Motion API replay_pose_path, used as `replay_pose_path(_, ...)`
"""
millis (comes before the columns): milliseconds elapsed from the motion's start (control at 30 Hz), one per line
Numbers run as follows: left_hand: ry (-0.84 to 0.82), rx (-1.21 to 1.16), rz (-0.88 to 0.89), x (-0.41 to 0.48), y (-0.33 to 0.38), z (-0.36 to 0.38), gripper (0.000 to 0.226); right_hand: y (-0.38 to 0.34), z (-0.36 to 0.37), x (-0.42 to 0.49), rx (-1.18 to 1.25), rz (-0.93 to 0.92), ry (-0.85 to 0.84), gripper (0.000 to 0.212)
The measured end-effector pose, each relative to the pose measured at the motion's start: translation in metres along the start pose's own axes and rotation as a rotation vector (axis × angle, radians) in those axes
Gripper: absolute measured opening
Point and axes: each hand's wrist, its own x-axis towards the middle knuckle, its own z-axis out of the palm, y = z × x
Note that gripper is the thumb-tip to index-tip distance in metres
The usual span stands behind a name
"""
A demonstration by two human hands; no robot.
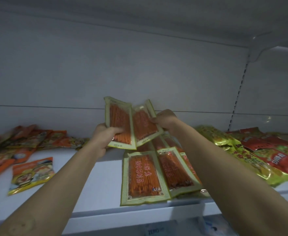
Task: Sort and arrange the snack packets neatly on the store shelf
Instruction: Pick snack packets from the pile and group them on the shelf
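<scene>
Two green-bordered packets of orange snack sticks are raised above the white shelf [95,188]. My left hand [104,133] grips the lower part of the left packet [118,121]. My right hand [165,120] pinches the right edge of the other packet [144,125], which overlaps the first. Below them, several packets of the same kind [143,178] lie in a loose overlapping pile near the shelf's front edge.
Orange and yellow packets [32,174] lie scattered on the shelf's left part. A heap of yellow-green [252,164] and red packets [276,150] fills the right. A white back wall and an upper shelf enclose the space. A perforated upright [238,97] stands at the right.
</scene>
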Motion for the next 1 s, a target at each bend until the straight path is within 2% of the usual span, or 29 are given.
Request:
replay_pose_path(100,-0.025,0.061,-0.034,-0.006,-0.005,-0.024,0.018,0.007,0.022,0.004,-0.107,0.061,-0.072,0.039)
replay_pose_path(200,-0.049,0.156,-0.069,-0.014,-0.008,-0.039,0.011,0.003,0.047,0.007,-0.211,0.061,-0.090,0.044)
replay_pose_path(400,-0.016,0.207,-0.129,-0.041,-0.013,-0.054,0.005,-0.005,0.076,0.003,-0.460,0.036,-0.118,0.036)
replay_pose_path(533,-0.118,0.204,-0.150,-0.062,-0.015,-0.056,0.009,-0.007,0.084,-0.005,-0.555,-0.010,-0.109,0.028)
replay_pose_path(633,-0.208,0.199,-0.167,-0.073,-0.017,-0.057,0.014,-0.007,0.073,-0.014,-0.578,-0.041,-0.094,0.021)
replay_pose_path(767,-0.278,0.168,-0.166,-0.086,-0.018,-0.050,0.022,-0.001,0.043,-0.028,-0.589,-0.125,-0.053,0.027)
replay_pose_path(867,-0.354,0.209,-0.188,-0.095,-0.017,-0.041,0.046,0.003,0.026,-0.047,-0.520,-0.177,-0.043,0.025)
replay_pose_path(933,-0.361,0.301,-0.226,-0.100,-0.017,-0.034,0.058,0.004,0.020,-0.062,-0.527,-0.214,-0.100,0.020)
replay_pose_path(967,-0.353,0.429,-0.202,-0.102,-0.017,-0.031,0.057,0.003,0.019,-0.070,-0.536,-0.232,-0.127,0.019)
replay_pose_path(1000,-0.349,0.653,-0.140,-0.102,-0.016,-0.029,0.055,0.002,0.018,-0.078,-0.542,-0.249,-0.145,0.021)
